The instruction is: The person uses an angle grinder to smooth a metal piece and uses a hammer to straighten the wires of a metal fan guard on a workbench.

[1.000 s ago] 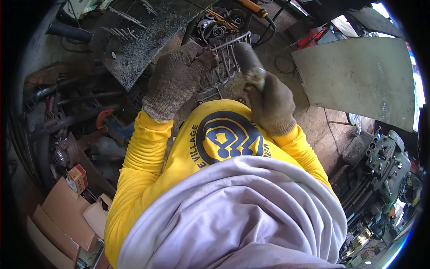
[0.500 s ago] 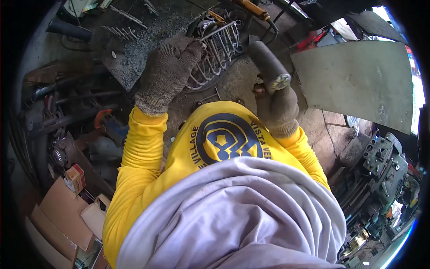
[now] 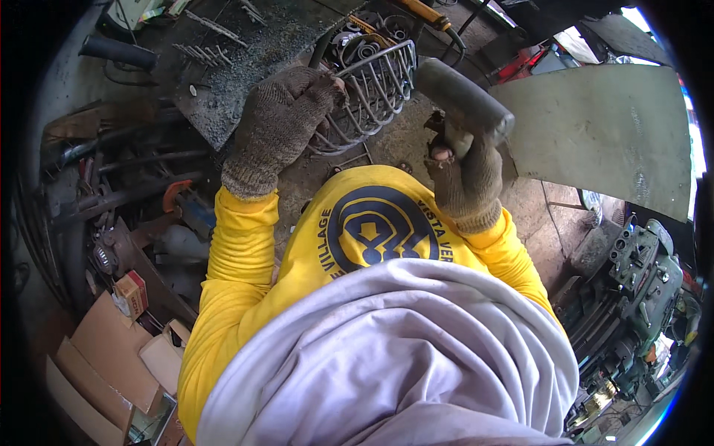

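Note:
My left hand (image 3: 279, 126), in a worn brown knitted glove, is closed on the near left end of a rack of bent metal rods (image 3: 375, 93). The rods form a row of curved bars joined to a straight edge rod, tilted up to the right. In my right hand (image 3: 472, 178), gloved the same way with a bare fingertip showing, is a mallet (image 3: 461, 97). Its thick dark cylindrical head is raised just right of the rack, apart from it. My fingers wrap round the handle, which is mostly hidden.
A dusty dark metal worktop (image 3: 260, 59) with thin metal sticks lies beyond my left hand. Rings and round parts (image 3: 364, 48) sit behind the rack, near an orange tool (image 3: 424, 11). A large metal sheet (image 3: 595, 134) and a machine (image 3: 643, 275) stand right; cardboard (image 3: 111, 349) lies lower left.
The rack has shifted right and shows more of its bars. The mallet head has swung round and moved slightly right. My left hand keeps its grip.

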Demonstrator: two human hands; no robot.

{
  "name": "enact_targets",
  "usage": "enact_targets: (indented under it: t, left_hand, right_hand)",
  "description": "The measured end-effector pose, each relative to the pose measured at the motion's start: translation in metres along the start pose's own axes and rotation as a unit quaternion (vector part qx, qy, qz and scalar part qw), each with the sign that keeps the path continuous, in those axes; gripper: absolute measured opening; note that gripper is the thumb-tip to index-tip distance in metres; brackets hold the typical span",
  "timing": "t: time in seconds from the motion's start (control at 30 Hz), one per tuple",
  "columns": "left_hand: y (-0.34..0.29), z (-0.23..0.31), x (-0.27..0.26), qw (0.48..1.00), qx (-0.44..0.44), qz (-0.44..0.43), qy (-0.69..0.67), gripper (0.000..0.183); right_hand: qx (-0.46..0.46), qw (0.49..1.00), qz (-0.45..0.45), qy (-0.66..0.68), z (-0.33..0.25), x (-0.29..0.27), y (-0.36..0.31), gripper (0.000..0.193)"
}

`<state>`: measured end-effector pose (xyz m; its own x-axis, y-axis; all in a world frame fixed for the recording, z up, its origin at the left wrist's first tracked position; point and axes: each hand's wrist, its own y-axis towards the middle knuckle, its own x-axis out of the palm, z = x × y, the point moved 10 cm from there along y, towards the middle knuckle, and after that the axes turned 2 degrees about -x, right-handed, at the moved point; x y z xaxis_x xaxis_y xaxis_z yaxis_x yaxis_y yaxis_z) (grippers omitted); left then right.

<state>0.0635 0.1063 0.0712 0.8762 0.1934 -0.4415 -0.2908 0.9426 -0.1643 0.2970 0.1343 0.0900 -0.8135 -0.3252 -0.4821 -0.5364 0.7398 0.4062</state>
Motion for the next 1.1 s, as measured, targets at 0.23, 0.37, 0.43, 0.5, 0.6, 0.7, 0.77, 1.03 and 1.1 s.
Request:
enact_targets:
  t: [0.23,0.37,0.43,0.5,0.6,0.7,0.77,1.03,1.1]
  left_hand:
    - [-0.002,0.001,-0.008,0.998,0.037,0.028,-0.036,0.031]
    - [-0.005,0.002,-0.016,0.998,0.036,0.047,-0.023,0.029]
    - [-0.006,-0.001,-0.014,0.999,0.01,0.032,-0.029,0.028]
    - [-0.005,0.003,-0.014,0.998,0.051,0.036,-0.03,0.028]
    - [-0.009,0.013,-0.007,0.994,0.071,0.028,-0.078,0.028]
    - [-0.008,0.012,-0.005,0.994,0.055,0.02,-0.09,0.029]
    - [-0.008,0.013,-0.009,0.996,0.06,0.023,-0.058,0.028]
    - [-0.002,-0.003,-0.014,0.996,0.033,-0.025,-0.074,0.028]
    - [-0.001,-0.001,-0.013,0.994,0.034,-0.021,-0.102,0.028]
  right_hand:
    - [0.094,0.995,0.007,0.03,0.023,0.002,-0.007,0.048]
    - [0.182,0.98,0.02,0.073,0.038,0.001,-0.013,0.05]
    - [0.17,0.983,0.03,0.06,0.037,-0.003,-0.013,0.05]
    - [0.154,0.986,0.037,0.05,0.031,-0.007,-0.009,0.05]
    - [0.117,0.993,0.014,0.027,0.018,-0.008,-0.006,0.05]
    - [0.085,0.995,0.03,0.05,0.013,-0.011,-0.002,0.046]
    - [0.021,0.994,0.092,0.051,0.009,-0.028,0.018,0.041]
    - [0.029,0.998,-0.042,0.02,0.033,-0.032,0.088,0.052]
    - [0.013,0.99,-0.052,0.128,0.045,-0.021,0.087,0.062]
